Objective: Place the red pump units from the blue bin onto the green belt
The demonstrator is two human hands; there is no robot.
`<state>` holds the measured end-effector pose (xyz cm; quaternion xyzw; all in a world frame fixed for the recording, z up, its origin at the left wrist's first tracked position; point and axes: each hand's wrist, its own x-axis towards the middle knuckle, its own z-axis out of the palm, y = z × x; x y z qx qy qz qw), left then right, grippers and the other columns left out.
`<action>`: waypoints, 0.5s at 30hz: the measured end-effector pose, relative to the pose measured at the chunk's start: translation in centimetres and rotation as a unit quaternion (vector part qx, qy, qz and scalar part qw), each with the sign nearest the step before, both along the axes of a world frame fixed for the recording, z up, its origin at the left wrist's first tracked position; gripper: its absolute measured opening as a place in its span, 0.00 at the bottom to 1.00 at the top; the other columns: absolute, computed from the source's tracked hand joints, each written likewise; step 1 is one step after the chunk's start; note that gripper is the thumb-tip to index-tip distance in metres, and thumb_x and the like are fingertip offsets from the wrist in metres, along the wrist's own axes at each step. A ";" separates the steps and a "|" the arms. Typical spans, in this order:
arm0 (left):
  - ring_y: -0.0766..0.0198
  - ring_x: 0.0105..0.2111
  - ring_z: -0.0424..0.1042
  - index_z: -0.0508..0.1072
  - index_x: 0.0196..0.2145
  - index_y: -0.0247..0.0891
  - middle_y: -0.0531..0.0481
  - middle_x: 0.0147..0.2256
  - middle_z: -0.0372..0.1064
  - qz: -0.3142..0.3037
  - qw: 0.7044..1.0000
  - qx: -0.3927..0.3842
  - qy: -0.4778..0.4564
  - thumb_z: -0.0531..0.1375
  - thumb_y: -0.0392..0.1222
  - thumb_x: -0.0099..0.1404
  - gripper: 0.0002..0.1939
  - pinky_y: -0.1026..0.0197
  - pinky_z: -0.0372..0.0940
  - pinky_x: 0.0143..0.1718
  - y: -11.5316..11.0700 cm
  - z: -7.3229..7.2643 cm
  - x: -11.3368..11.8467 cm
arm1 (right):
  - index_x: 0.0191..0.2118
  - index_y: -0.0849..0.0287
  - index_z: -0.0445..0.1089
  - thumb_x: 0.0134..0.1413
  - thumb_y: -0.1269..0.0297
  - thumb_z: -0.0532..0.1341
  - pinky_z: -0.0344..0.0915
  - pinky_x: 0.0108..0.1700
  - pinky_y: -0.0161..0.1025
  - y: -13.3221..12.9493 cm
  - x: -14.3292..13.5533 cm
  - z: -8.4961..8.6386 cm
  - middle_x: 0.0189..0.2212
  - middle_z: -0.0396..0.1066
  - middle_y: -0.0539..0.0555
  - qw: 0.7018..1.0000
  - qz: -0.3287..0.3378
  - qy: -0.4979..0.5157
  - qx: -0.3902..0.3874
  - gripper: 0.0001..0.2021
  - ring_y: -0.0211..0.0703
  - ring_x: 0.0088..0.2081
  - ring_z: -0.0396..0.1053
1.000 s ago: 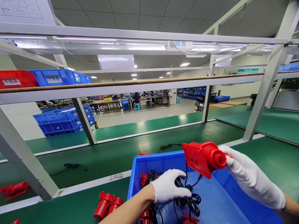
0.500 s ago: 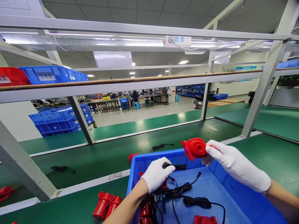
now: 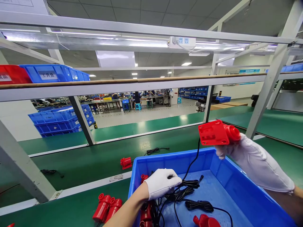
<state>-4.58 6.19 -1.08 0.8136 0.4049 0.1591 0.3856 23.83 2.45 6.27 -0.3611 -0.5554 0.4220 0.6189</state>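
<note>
Head view: red part [image 3: 214, 134] in right hand [image 3: 254, 162], above blue bin [image 3: 224, 189]

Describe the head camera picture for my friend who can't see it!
A white-gloved right hand holds up a red part, its black cord running into a blue bin. The gloved left hand is over black cords inside; more red parts are on the green surface.

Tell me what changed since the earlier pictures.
The right hand has raised and turned the red part it holds. Beyond the blue bin, a red piece and a coiled cable have shifted left. The left hand is still at the black cables; the bin and the two red parts beside it stayed.
</note>
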 end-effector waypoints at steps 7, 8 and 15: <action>0.65 0.28 0.63 0.67 0.25 0.40 0.55 0.25 0.63 -0.009 0.998 0.048 0.030 0.46 0.55 0.69 0.22 0.64 0.54 0.27 -0.4 0.4 0.2 | 0.43 0.53 0.69 0.66 0.46 0.48 0.67 0.30 0.38 -0.5 -0.3 1.5 0.29 0.70 0.53 0.997 -0.004 0.049 -0.058 0.19 0.43 0.27 0.67; 0.64 0.29 0.64 0.67 0.26 0.40 0.55 0.26 0.65 -0.009 0.997 0.058 0.043 0.46 0.55 0.69 0.22 0.63 0.54 0.28 -0.5 0.3 0.2 | 0.43 0.54 0.69 0.66 0.46 0.49 0.66 0.30 0.38 -0.4 -0.2 1.6 0.28 0.70 0.54 0.998 -0.003 0.044 -0.055 0.19 0.42 0.27 0.67; 0.54 0.39 0.73 0.74 0.40 0.45 0.49 0.38 0.76 0.027 0.987 0.094 0.126 0.48 0.59 0.67 0.21 0.57 0.64 0.39 -0.7 -0.9 0.3 | 0.47 0.62 0.71 0.63 0.46 0.55 0.68 0.37 0.40 3.9 4.5 7.6 0.33 0.76 0.57 0.979 -0.080 -0.187 -0.006 0.23 0.43 0.31 0.73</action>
